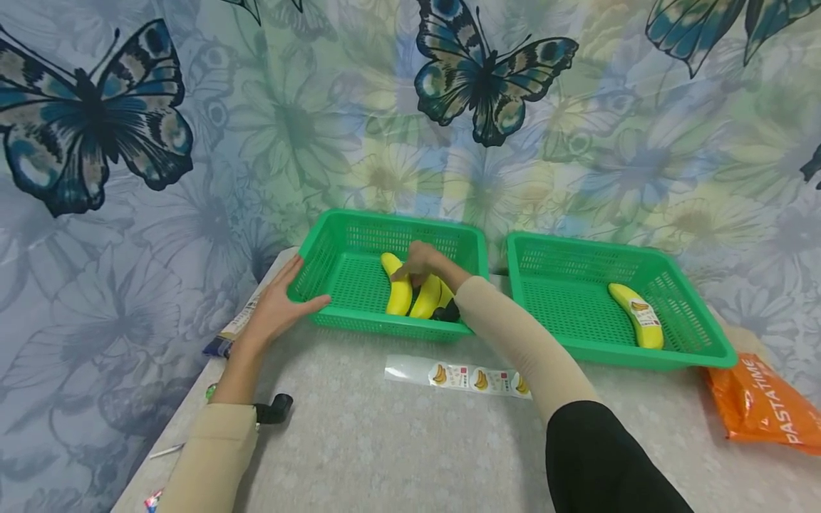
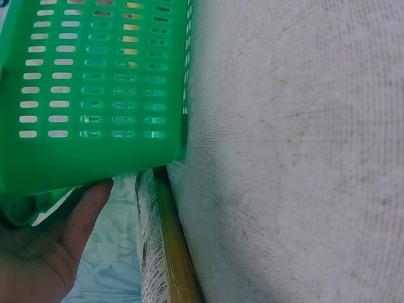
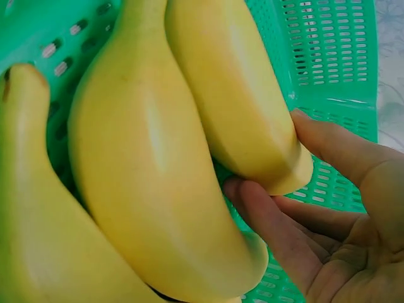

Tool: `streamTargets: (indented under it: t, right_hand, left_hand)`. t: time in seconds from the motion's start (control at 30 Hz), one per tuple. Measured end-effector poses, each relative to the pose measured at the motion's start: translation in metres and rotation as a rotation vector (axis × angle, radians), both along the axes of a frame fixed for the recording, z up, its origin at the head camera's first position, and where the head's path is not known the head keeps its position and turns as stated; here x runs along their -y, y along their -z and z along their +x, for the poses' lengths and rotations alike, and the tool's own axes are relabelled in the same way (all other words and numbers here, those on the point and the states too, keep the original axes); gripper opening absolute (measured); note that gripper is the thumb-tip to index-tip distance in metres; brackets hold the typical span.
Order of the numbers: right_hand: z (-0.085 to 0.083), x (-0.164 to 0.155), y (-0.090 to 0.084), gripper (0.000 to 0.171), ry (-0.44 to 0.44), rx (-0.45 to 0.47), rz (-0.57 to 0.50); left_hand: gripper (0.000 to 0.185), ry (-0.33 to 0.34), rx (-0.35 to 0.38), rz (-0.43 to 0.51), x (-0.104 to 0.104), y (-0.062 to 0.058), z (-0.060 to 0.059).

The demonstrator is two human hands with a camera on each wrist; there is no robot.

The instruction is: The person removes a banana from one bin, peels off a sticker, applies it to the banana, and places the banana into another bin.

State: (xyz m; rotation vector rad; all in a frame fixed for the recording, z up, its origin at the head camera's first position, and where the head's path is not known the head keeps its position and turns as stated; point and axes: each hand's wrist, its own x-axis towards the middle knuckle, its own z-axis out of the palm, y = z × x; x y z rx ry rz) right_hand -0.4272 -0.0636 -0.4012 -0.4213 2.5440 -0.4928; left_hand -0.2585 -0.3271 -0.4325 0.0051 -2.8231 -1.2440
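Three yellow bananas show in the left green basket (image 1: 346, 319). My right hand (image 1: 418, 262) reaches into it and pinches the tip of the outermost banana (image 3: 233, 95) between thumb and fingers. Beside that one lie a middle banana (image 3: 145, 145) and another banana (image 3: 38, 208), partly cut off in the right wrist view. My left hand (image 1: 279, 303) rests at the basket's left corner, fingers spread and fairly straight, the thumb along the front rim. In the right green basket (image 1: 558, 313) lies a single banana (image 1: 638, 317) with a white label on it.
A strip of banana-picture labels (image 1: 458, 375) lies on the table (image 1: 385, 449) before the baskets. An orange bag (image 1: 766, 406) sits at the right. A flat package (image 1: 234, 328) is by the left edge, behind my left hand. A butterfly-patterned curtain (image 1: 359, 107) hangs behind.
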Motion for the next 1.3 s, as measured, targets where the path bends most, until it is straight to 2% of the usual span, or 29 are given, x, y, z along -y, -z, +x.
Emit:
streamTargets:
  t: [0.2,0.4,0.57,0.97,1.17,1.3]
  right_hand:
    - [0.003,-0.008,-0.002,0.037,0.088,-0.007,-0.083]
    - [0.003,-0.019,-0.009,0.036,0.113,-0.025,-0.107]
    - [0.005,-0.029,-0.022,0.032,0.104,-0.033,-0.1]
    - [0.021,-0.055,-0.065,0.035,0.098,-0.057,-0.162]
    - [0.031,-0.061,-0.079,0.037,0.113,-0.093,-0.162]
    - [0.036,-0.065,-0.087,0.034,0.111,-0.094,-0.218]
  left_hand:
    - [0.102,0.01,0.009,0.011,-0.006,0.001,-0.002]
    - [0.102,0.01,0.018,0.024,-0.012,0.001,-0.002]
    - [0.102,0.005,0.023,0.029,-0.013,0.001,-0.001]
    - [0.102,0.002,0.025,0.036,-0.012,0.0,-0.002]
    - [0.103,-0.008,0.032,0.024,-0.007,-0.002,0.0]
    - [0.102,-0.008,0.023,0.016,-0.003,-0.005,-0.001]
